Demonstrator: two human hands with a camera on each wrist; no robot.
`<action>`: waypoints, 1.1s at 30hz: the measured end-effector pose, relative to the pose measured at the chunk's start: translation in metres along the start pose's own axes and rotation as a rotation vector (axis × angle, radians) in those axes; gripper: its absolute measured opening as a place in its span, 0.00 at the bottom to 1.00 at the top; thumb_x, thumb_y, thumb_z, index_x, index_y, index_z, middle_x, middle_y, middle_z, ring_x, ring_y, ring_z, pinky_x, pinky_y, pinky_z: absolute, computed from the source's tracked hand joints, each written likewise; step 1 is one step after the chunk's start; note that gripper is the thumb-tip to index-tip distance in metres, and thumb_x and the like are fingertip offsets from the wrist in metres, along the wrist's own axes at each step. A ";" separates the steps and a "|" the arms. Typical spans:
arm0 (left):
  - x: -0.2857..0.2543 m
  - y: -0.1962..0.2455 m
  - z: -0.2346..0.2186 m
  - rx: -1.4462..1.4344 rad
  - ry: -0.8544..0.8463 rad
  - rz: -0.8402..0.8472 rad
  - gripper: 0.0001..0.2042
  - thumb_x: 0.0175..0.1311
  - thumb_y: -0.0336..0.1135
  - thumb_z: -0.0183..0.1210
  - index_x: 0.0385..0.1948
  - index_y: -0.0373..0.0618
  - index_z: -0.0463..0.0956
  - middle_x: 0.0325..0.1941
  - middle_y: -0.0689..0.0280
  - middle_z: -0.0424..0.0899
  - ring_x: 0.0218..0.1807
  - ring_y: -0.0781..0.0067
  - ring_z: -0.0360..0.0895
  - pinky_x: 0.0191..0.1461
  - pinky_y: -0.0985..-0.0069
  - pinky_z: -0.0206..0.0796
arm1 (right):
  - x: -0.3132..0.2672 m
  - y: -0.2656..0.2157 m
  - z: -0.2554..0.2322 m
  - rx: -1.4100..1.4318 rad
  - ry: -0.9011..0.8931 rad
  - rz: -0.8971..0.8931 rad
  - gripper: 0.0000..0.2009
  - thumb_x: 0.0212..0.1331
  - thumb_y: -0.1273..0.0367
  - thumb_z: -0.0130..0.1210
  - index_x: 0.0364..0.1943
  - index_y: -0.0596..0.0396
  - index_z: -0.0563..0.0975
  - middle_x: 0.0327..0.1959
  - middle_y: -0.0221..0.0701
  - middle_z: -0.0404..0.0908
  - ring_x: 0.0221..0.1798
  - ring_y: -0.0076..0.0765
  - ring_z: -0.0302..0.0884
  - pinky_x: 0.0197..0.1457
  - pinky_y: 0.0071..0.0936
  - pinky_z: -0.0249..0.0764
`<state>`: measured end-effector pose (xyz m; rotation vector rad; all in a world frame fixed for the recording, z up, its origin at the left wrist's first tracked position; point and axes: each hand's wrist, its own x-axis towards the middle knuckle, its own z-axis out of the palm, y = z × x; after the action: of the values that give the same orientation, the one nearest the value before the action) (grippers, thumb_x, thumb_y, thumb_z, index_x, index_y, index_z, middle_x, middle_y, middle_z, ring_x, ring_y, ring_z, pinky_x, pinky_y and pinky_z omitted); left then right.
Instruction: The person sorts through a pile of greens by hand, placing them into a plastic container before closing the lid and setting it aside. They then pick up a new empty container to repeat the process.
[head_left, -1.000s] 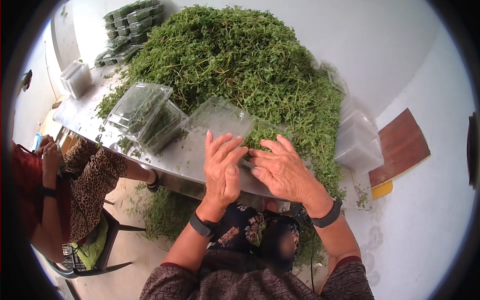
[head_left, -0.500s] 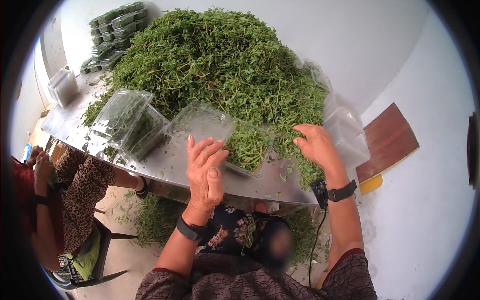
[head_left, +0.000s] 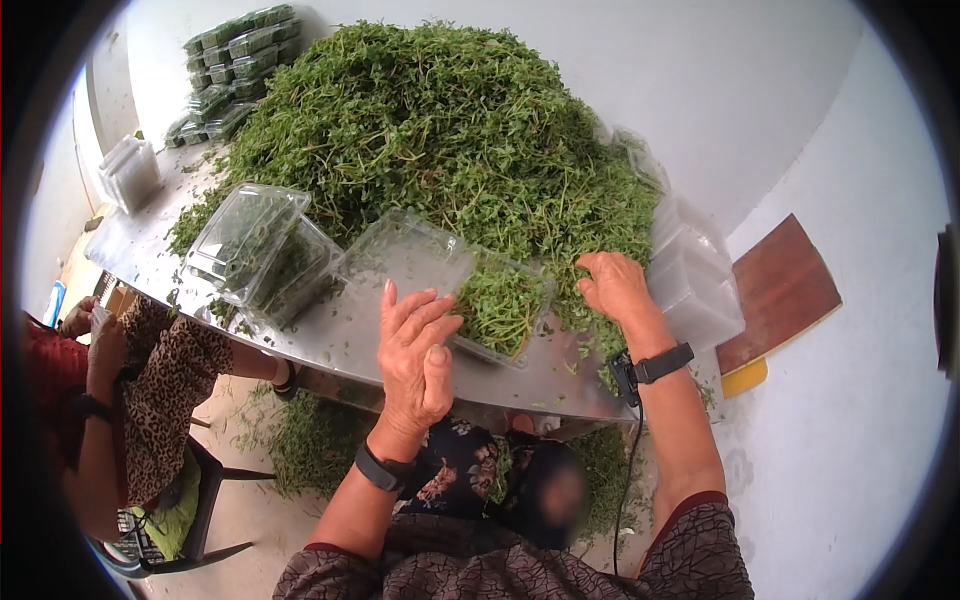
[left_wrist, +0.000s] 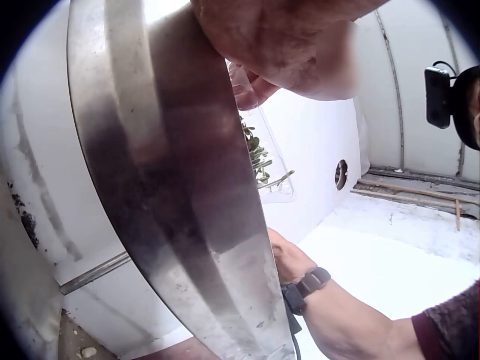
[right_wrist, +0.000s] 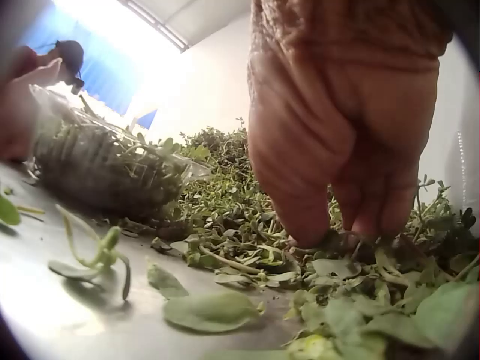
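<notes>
My left hand (head_left: 418, 350) is raised over the near table edge, fingers relaxed and slightly spread. Its fingertips overlap the left side of a clear clamshell box (head_left: 520, 358), whose lid (head_left: 415, 245) lies folded back. Leafy green sprigs (head_left: 498, 303) fill the box's base. In the left wrist view, the fingers (left_wrist: 255, 91) show right at the box's clear wall. To the right of the box, my right hand (head_left: 615, 287) pinches down into loose leafy greens (head_left: 575, 240). Its thumb and fingers (right_wrist: 300, 214) reach among the leaves, hiding the tips.
A big heap of greens (head_left: 430, 120) covers the table's back. Filled boxes stand at left (head_left: 265, 255) and in a stack (head_left: 240, 60) behind. Empty clear boxes (head_left: 695, 285) are at right, others (head_left: 130, 175) far left. Another person (head_left: 75, 400) sits at left.
My right hand has left the box and moved right, down into the loose greens beside it. The left hand stays by the box's left side.
</notes>
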<state>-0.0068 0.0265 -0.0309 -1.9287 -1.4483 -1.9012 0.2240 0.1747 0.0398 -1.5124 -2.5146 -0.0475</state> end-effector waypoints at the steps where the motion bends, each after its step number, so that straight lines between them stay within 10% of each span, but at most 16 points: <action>1: 0.000 0.000 0.000 0.000 -0.001 -0.001 0.23 0.69 0.44 0.37 0.33 0.37 0.81 0.44 0.56 0.83 0.56 0.51 0.73 0.75 0.47 0.41 | 0.002 0.001 0.003 0.000 -0.001 0.001 0.14 0.50 0.71 0.59 0.44 0.55 0.82 0.24 0.47 0.79 0.35 0.53 0.80 0.48 0.44 0.75; 6: 0.001 0.003 -0.001 0.029 -0.014 -0.020 0.29 0.73 0.48 0.31 0.33 0.37 0.82 0.45 0.58 0.83 0.58 0.54 0.73 0.76 0.47 0.39 | 0.003 0.015 0.015 -0.139 0.153 -0.014 0.03 0.41 0.75 0.55 0.18 0.56 0.81 0.23 0.48 0.79 0.27 0.57 0.77 0.34 0.45 0.76; 15: 0.000 0.000 0.001 -0.007 0.013 -0.009 0.23 0.69 0.43 0.38 0.34 0.36 0.81 0.43 0.55 0.83 0.56 0.51 0.74 0.75 0.47 0.42 | -0.017 0.017 -0.025 0.937 0.142 0.243 0.05 0.49 0.77 0.57 0.28 0.63 0.81 0.21 0.28 0.79 0.22 0.19 0.72 0.25 0.21 0.71; 33: 0.001 -0.001 -0.001 -0.008 0.054 -0.040 0.27 0.73 0.48 0.31 0.47 0.36 0.78 0.53 0.56 0.81 0.63 0.52 0.70 0.76 0.49 0.38 | -0.020 -0.098 -0.025 1.519 -0.055 0.294 0.05 0.57 0.75 0.55 0.35 0.64 0.77 0.26 0.29 0.77 0.24 0.24 0.77 0.24 0.21 0.76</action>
<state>-0.0084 0.0272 -0.0301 -1.8500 -1.4782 -1.9625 0.1509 0.1072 0.0678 -1.0329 -1.3998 1.5120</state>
